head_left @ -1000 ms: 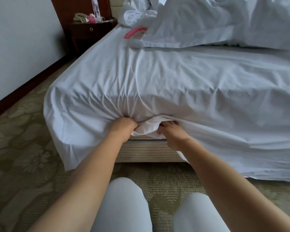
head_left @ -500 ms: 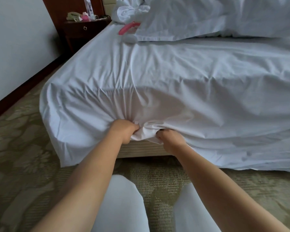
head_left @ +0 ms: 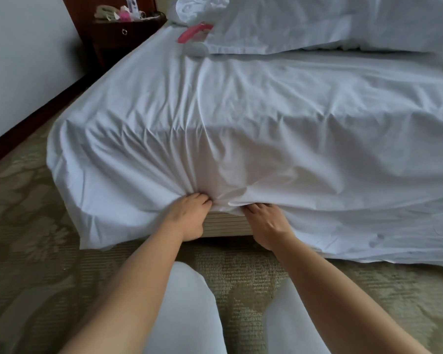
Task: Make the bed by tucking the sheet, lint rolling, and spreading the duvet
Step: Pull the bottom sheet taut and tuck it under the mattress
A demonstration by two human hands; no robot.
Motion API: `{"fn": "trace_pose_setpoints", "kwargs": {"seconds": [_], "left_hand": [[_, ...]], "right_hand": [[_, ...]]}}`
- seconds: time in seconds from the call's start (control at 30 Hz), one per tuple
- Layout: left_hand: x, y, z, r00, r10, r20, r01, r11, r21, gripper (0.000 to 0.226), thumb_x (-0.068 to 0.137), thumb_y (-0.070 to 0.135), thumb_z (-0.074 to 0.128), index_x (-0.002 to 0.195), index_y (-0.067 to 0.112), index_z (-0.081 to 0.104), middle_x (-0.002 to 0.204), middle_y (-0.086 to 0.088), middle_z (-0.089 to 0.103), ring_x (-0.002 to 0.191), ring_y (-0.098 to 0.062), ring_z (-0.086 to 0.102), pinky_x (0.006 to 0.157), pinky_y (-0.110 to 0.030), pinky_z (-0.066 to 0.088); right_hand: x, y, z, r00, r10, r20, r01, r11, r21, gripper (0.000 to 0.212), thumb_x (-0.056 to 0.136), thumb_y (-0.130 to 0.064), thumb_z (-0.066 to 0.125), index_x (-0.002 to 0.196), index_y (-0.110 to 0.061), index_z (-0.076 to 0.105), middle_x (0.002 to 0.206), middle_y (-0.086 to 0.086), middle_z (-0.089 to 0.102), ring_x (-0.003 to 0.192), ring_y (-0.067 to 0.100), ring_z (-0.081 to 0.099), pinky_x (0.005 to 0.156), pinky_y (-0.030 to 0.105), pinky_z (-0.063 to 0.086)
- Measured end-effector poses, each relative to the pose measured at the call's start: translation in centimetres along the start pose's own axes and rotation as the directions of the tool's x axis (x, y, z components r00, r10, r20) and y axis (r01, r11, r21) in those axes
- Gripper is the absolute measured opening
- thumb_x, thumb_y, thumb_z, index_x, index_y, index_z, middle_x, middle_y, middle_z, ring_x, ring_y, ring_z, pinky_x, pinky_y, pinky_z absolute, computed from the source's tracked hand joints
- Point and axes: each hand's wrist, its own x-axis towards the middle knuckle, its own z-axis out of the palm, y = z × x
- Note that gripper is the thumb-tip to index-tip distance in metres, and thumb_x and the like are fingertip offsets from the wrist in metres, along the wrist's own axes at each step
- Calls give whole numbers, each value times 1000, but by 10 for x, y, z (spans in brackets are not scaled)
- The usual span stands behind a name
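At the foot edge of the bed, the left hand (head_left: 189, 215) grips a gathered bunch of the white sheet (head_left: 241, 129), fingers curled into the folds. Just beside it, the right hand (head_left: 266, 223) has its fingers pushed in under the sheet's hem, and whether they pinch the cloth I cannot tell. Between and below both hands the ribbed bed base (head_left: 225, 226) shows. Far beyond the hands lie the pink lint roller (head_left: 193, 34) and the bunched duvet (head_left: 317, 19).

A wrinkled white sheet (head_left: 266, 118) drapes over the mattress edge, bunched at the bed base; a pink-handled lint roller (head_left: 193, 34) lies beside the folded duvet (head_left: 317, 21).
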Motion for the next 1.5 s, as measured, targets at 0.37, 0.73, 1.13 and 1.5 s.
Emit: {"fn": "trace_pose_setpoints", "kwargs": {"seconds": [0.37,0.73,1.13,1.5], "left_hand": [[-10,19,40,998,-22,-52,21,1000,-18,71,90,12,39,153,7,6,161,-6,6,148,-16,1,112,-26,-17],[-5,23,30,999,-42,25,42,999,25,74,89,18,47,152,6,10,160,-9,9,147,-19,6,119,-29,-6],[10,-7,-1,982,-64,176,98,977,-189,69,89,7,43,150,35,26,150,1,39,132,-23,42,103,-30,37],[8,-17,15,982,-12,186,47,982,-183,83,86,2,47,153,33,8,159,6,17,138,-23,34,109,-33,35]], "right_hand": [[33,-12,0,932,252,259,-260,966,-7,47,91,-16,49,137,-16,44,141,6,45,130,26,41,105,34,36],[15,-9,4,993,85,79,-88,996,31,40,90,-13,43,129,-9,52,127,11,56,116,32,54,89,38,46],[23,-22,-11,997,-71,19,69,992,103,58,86,-3,46,143,-9,34,145,4,41,129,23,43,103,34,39],[31,-20,-20,982,-180,55,183,981,-69,50,90,-2,41,140,-4,36,136,9,43,123,26,46,99,35,40]]}}
